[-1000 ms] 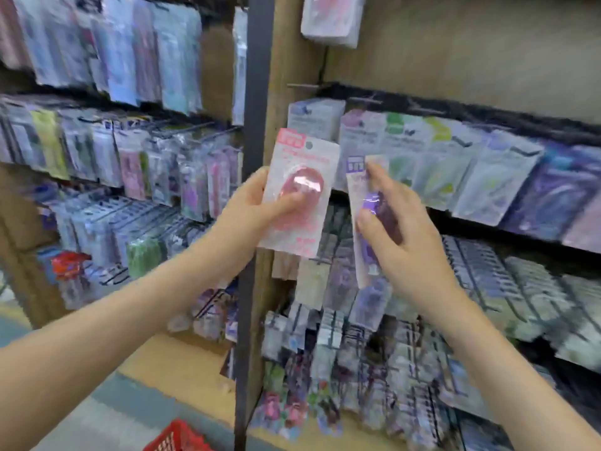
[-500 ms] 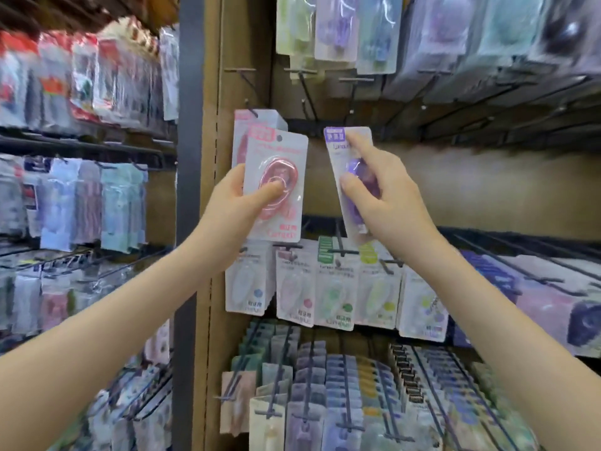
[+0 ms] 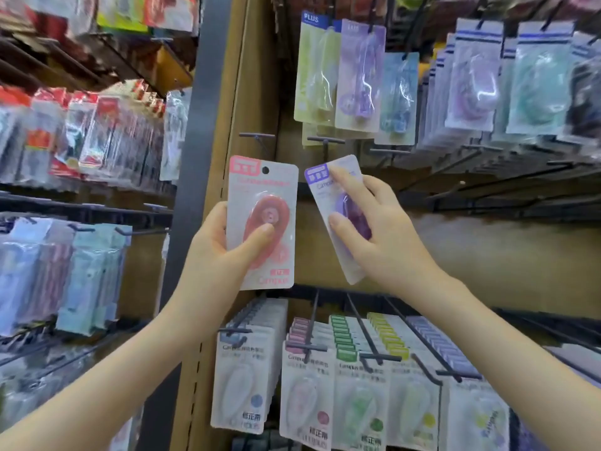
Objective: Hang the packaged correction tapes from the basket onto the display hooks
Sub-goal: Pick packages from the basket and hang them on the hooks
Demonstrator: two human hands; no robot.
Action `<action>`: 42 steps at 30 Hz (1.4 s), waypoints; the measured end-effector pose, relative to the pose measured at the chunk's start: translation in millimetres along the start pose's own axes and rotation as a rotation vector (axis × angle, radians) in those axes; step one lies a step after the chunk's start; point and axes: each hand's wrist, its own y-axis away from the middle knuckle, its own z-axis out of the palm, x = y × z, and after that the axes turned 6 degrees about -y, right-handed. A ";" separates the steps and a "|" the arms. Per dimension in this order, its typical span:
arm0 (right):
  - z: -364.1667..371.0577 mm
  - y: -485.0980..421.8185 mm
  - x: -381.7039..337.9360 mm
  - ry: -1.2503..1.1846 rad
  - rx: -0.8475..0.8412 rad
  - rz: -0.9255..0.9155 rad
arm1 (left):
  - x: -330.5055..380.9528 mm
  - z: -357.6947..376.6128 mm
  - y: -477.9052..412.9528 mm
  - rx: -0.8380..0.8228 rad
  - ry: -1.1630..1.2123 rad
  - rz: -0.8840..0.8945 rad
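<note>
The left hand (image 3: 221,252) grips the pink correction tape package (image 3: 263,187) upright. The thumb presses on the front of the blister and the other fingers are curled behind the card. Its hang hole is at the top, under an empty display hook (image 3: 257,135). The right hand (image 3: 383,242) pinches the purple correction tape package (image 3: 322,190), which is tilted to the left, with index finger and thumb on its front. The two packages are just beside each other, apart. Rows of hanging correction tapes (image 3: 309,385) are below.

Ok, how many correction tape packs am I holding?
2: the pink pack in your left hand, the purple pack in your right hand; another could hide behind either.
</note>
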 end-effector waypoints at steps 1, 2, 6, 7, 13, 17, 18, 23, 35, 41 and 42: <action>4.8 -5.7 2.8 -0.001 -0.006 0.007 | -2.1 0.5 -1.3 0.011 -0.004 0.002; 9.0 -10.8 5.1 -0.006 -0.002 0.015 | -4.4 0.6 -2.6 0.022 -0.007 0.002; 18.4 -22.1 11.1 -0.005 0.014 0.054 | -12.2 -2.0 -9.8 0.040 -0.010 -0.012; 19.2 -22.4 11.5 0.004 0.011 0.056 | -13.4 -3.1 -10.5 0.047 -0.005 0.001; 22.1 -12.1 12.7 0.177 0.013 -0.018 | -15.9 -12.4 -9.7 0.161 0.000 0.145; 26.6 -12.4 11.7 0.360 0.039 -0.012 | -16.8 -18.4 -15.1 0.080 -0.117 0.148; 29.0 -12.7 12.8 0.461 0.044 -0.035 | -16.5 -18.6 -15.3 0.054 -0.150 0.155; 44.3 -14.7 18.9 0.693 0.028 -0.026 | -14.1 -19.4 -10.0 0.049 -0.180 0.210; 70.2 -64.7 63.6 0.425 -0.311 0.452 | -21.2 -33.4 1.9 0.103 -0.342 0.098; 50.5 -43.0 22.9 0.427 -0.198 0.426 | -22.0 -36.8 4.7 -0.020 -0.268 0.004; 44.5 -33.8 12.5 0.315 -0.146 0.376 | -22.2 -36.9 4.9 -0.034 -0.237 -0.011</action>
